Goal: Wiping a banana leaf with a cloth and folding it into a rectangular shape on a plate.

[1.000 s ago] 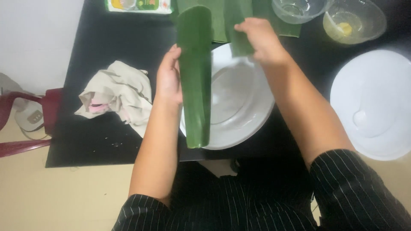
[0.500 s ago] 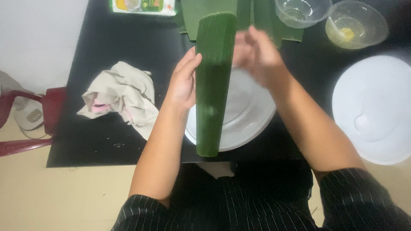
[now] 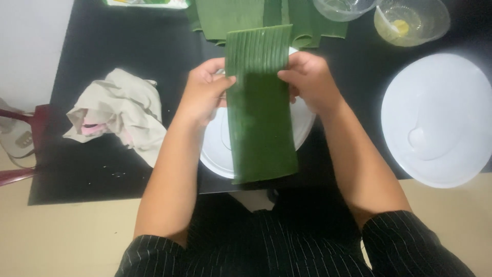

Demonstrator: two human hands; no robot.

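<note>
Held flat between both hands, the leaf (image 3: 260, 107) hangs as a long green strip over the white plate (image 3: 218, 154) in the middle of the black surface (image 3: 128, 46). The left hand (image 3: 205, 92) pinches its left edge, thumb on top and fingers curled under; the right hand (image 3: 310, 82) grips the right edge the same way, both near the upper half. The leaf looks light, thin and pliable, with fine ribs running along its length, so it probably bends easily across them but may split along them if pulled sideways. Its glossy face suggests it could slide in the fingers. Holding it by the two long edges, as now, seems the safest grip; its near end hangs free past the plate and over the surface's front edge.

More leaves (image 3: 230, 15) lie stacked at the far side, just beyond the strip's top end. A crumpled cloth (image 3: 120, 110) sits to the left, well apart. To the right lies a large white lid (image 3: 441, 118), with two clear bowls (image 3: 410, 20) beyond it. Open room is mostly on the left between cloth and plate, and along the near edge.
</note>
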